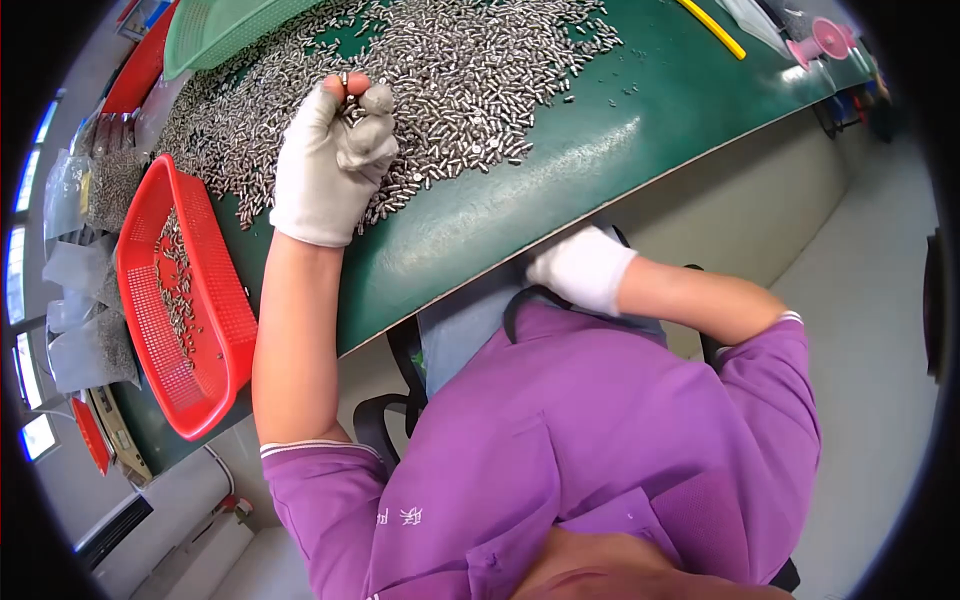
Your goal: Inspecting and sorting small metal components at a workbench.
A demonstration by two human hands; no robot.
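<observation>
My left hand (338,165), in a white glove with bare thumb and finger tips, is raised over the pile at the table's far left. A small metal pin (346,80) is pinched between those tips, and the other fingers curl toward the palm. Beneath and around it spreads a large heap of small silvery metal pins (460,80). My right hand (585,268), also white-gloved, is down by my lap, below the table's front edge. It is smeared by motion, and its fingers cannot be made out.
A red perforated basket (240,320) with some pins in it sits at the left table edge. Beyond the pile is a green basket (185,45). Clear bags (85,260) of pins line the left side. A yellow rod (715,30) and pink spool (828,40) lie on the green table (600,160).
</observation>
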